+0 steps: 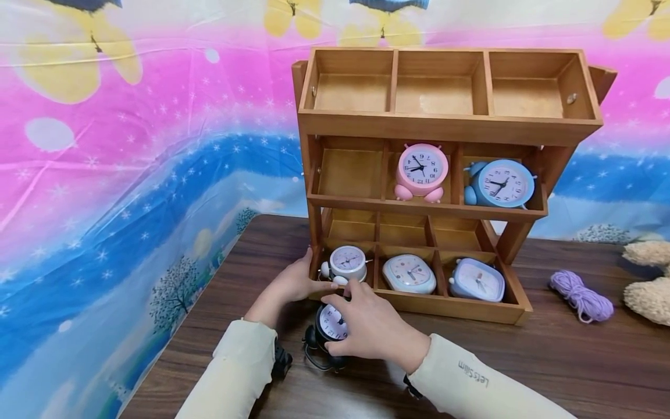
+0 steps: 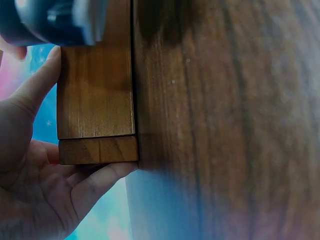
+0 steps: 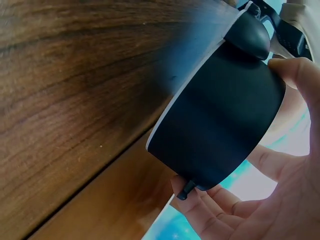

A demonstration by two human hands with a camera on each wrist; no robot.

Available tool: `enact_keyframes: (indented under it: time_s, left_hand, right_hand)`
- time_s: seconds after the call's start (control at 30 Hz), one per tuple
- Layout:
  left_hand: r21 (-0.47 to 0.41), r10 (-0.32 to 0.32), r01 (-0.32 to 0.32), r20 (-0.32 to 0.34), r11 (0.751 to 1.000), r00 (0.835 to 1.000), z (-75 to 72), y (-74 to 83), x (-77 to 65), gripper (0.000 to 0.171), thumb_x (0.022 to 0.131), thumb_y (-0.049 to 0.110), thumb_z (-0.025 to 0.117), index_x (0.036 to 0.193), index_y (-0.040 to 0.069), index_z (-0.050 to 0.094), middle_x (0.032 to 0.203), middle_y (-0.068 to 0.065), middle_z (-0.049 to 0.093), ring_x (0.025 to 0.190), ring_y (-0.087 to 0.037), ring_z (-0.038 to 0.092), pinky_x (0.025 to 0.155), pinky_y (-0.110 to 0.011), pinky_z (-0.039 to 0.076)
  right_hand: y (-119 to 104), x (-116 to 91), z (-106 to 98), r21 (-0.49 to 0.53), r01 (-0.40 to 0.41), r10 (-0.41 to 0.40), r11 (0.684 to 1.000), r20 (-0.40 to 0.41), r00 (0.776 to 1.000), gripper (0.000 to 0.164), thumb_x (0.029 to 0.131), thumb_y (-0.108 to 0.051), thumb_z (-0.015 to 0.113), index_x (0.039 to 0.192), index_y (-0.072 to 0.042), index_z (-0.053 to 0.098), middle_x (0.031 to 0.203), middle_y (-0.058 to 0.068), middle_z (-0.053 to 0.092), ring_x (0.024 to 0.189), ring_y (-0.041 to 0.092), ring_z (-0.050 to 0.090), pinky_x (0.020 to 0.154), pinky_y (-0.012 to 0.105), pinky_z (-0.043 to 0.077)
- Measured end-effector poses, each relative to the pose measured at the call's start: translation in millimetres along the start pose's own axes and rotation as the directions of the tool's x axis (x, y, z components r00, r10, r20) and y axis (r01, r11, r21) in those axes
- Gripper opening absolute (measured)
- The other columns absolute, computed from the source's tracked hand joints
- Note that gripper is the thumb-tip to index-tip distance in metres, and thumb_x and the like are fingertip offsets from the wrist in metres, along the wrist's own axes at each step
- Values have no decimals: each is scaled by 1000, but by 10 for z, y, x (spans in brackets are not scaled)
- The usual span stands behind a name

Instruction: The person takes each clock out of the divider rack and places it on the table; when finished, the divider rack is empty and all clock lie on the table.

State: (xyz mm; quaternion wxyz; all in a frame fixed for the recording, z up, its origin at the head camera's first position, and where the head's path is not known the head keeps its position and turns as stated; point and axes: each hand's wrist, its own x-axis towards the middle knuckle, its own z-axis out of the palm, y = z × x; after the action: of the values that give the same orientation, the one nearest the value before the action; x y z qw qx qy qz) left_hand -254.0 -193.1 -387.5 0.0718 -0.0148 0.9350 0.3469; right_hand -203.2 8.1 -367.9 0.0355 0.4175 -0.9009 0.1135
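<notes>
My right hand [image 1: 374, 323] grips a black twin-bell alarm clock [image 1: 330, 326], tilted with its bells toward me, in front of the shelf's lower left corner. In the right wrist view, the thumb and fingers span the black casing [image 3: 215, 115], with one fingertip by a small leg. My left hand [image 1: 290, 285] holds the lower left corner of the wooden shelf [image 1: 450, 305], its thumb along the front rim and fingers at the side. A white alarm clock [image 1: 349, 260] leans in the bottom left compartment, right behind both hands.
A pale rounded clock [image 1: 410, 273] and a lavender clock [image 1: 478, 280] sit in the other bottom compartments. On the middle tier are an upside-down pink clock [image 1: 423, 169] and a blue clock [image 1: 505, 183]. Purple yarn [image 1: 581, 295] and a fluffy beige object [image 1: 649, 297] lie right.
</notes>
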Motion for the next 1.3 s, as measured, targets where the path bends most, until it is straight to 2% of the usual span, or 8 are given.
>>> enact_keyframes:
  time_s: [0.53, 0.87, 1.1, 1.3]
  left_hand:
    - [-9, -7, 7, -9, 1000, 1000, -3, 33, -36, 111, 86, 47, 76, 159, 2, 5, 155, -25, 33, 139, -40, 39, 109, -54, 36]
    - [-22, 21, -21, -2, 1000, 1000, -18, 29, -45, 111, 86, 45, 77, 159, 2, 5, 154, -25, 34, 138, -40, 40, 109, -56, 35]
    - [-15, -8, 8, 6, 1000, 1000, -28, 46, -63, 112, 86, 47, 76, 158, 0, 4, 156, -26, 30, 139, -41, 37, 109, -56, 35]
    - [-16, -4, 4, 8, 1000, 1000, -38, 60, -75, 111, 87, 45, 76, 158, -1, 4, 155, -27, 32, 138, -41, 39, 108, -55, 37]
  right_hand:
    - [38, 38, 81, 18, -24, 24, 1000, 35, 999, 68, 77, -52, 77, 134, -19, 62, 109, 11, 49, 94, 20, 51, 71, 33, 51]
    - [57, 59, 118, 27, -34, 32, 999, 66, 997, 69, 78, -53, 76, 135, -19, 61, 112, 11, 49, 95, 20, 50, 73, 32, 51]
    - [49, 59, 119, 34, -49, 46, 998, 86, 995, 69, 78, -54, 76, 136, -20, 61, 115, 11, 49, 99, 21, 51, 75, 33, 52]
    - [43, 48, 116, 29, -36, 34, 999, 74, 997, 68, 77, -53, 77, 135, -20, 62, 114, 11, 49, 98, 21, 51, 75, 34, 52]
